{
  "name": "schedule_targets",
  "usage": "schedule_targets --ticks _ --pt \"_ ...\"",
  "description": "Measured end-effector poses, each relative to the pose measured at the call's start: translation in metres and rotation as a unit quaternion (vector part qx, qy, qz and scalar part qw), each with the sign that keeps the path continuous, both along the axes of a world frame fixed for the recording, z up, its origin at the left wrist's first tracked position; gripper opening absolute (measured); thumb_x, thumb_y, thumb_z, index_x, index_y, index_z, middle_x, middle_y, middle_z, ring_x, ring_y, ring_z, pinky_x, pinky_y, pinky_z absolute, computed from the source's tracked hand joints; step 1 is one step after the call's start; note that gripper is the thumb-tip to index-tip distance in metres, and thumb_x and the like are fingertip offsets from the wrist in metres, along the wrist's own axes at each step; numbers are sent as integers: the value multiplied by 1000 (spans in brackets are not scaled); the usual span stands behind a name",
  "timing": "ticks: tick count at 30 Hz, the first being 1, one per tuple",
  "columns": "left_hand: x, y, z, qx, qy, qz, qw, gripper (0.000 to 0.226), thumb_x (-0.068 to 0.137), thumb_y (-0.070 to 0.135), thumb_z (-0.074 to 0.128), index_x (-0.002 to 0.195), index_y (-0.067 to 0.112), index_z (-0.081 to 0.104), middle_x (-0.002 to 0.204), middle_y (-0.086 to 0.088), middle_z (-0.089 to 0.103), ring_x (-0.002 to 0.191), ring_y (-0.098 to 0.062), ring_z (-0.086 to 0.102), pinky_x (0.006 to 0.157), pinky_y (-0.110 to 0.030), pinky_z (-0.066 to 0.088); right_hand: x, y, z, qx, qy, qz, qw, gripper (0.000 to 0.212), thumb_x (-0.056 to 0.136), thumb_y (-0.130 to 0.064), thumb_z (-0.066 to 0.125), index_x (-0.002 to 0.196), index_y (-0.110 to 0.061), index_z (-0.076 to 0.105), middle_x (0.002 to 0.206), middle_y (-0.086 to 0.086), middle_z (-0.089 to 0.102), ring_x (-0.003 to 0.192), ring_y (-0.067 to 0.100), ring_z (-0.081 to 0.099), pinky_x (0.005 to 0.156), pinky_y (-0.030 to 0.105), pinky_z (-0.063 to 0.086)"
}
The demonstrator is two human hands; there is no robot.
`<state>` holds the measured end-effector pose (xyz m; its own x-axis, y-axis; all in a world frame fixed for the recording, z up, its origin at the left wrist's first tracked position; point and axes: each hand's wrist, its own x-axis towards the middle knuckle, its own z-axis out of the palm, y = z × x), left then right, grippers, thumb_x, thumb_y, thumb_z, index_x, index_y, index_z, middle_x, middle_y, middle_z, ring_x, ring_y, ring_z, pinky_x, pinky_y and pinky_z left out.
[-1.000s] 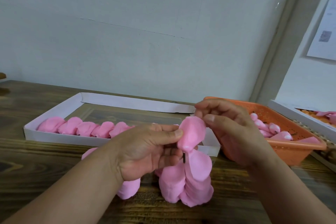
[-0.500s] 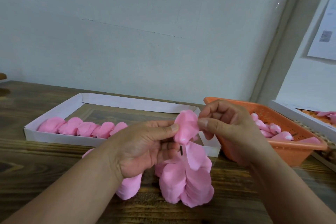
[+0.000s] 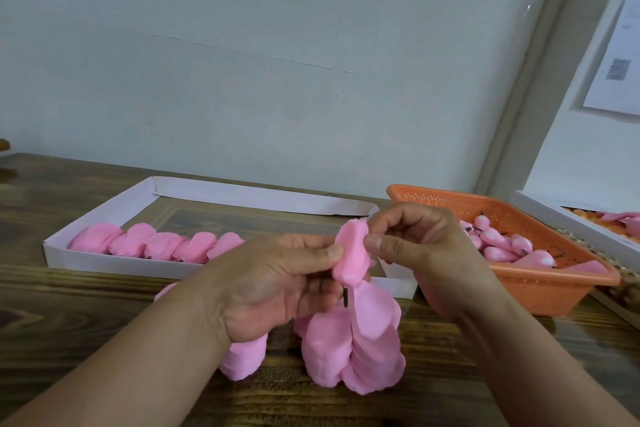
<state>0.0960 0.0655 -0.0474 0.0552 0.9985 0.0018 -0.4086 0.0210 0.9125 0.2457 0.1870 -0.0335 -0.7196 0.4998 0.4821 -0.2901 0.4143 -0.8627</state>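
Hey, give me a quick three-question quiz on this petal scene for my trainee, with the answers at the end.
1. True or false: the left hand and the right hand both pinch the same pink petal.
2. Fill in: the loose petal pile lies on the wooden ___, nearer the person than the white tray.
3. The white-tipped pink buds lie in: A the white tray, B the orange basket, C the loose petal pile.
Key: 1 true; 2 table; 3 B.
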Motion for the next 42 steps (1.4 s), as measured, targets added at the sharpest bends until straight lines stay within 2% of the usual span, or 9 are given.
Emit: schedule_targets --ticks 7,9,15,20,25,28,31,34,42 --pt "0 -3 0 -17 33 -37 999 15 76 17 63 77 12 77 68 -5 67 55 -8 60 50 -17 50 8 4 3 72 -51 140 986 43 80 5 58 120 -9 58 118 5 65 105 18 60 82 31 53" --pt "1 -3 0 -14 37 -52 998 15 78 18 63 76 14 77 68 -3 68 55 -7 60 50 -16 50 9 2 3 67 -61 155 984 30 81 2 58 109 -3 64 108 8 68 100 21 63 84 31 52" --pt "5 -2 0 -29 10 -37 999 19 80 16 58 79 8 75 65 -6 64 50 -9 59 47 -18 50 4 1 1 0 -7 87 996 9 71 3 63 78 2 67 76 14 67 66 21 60 58 24 48" --pt "10 1 0 -40 7 5 999 32 80 19 61 106 1 63 92 -18 59 55 -9 56 49 -18 50 2 -1 0 8 0 23 1000 7 69 1 72 73 -1 66 69 15 65 60 21 56 56 27 47" --pt "23 7 -5 -26 135 184 973 9 93 18 57 88 12 62 57 -1 57 45 -9 46 41 -17 38 -1 0 -1 31 6 -43 999 18 77 16 61 72 0 66 62 13 63 54 16 57 52 23 49" --pt "23 10 -7 12 185 241 953 17 92 16 58 77 16 65 62 -1 58 53 -9 49 46 -17 38 -1 2 -1 46 0 -60 997 17 79 15 60 73 0 65 60 12 65 54 17 60 52 22 48" --pt "23 8 -5 19 126 189 974 9 83 22 64 83 13 66 80 -8 68 65 -14 62 53 -21 49 0 4 0 49 6 -63 997 20 79 15 60 72 -3 66 59 9 66 53 15 61 52 20 48" --pt "22 6 -4 8 68 132 989 30 68 22 69 93 7 62 85 -16 70 65 -20 66 52 -23 53 1 2 2 54 5 -59 997 22 78 15 61 71 -5 67 61 12 65 54 16 61 52 22 49" --pt "24 5 -3 -16 27 133 991 30 56 16 74 82 7 61 76 -16 69 63 -22 66 54 -26 56 3 -3 4 65 -20 -44 997 11 79 13 62 76 3 66 67 19 64 58 19 59 53 25 49"
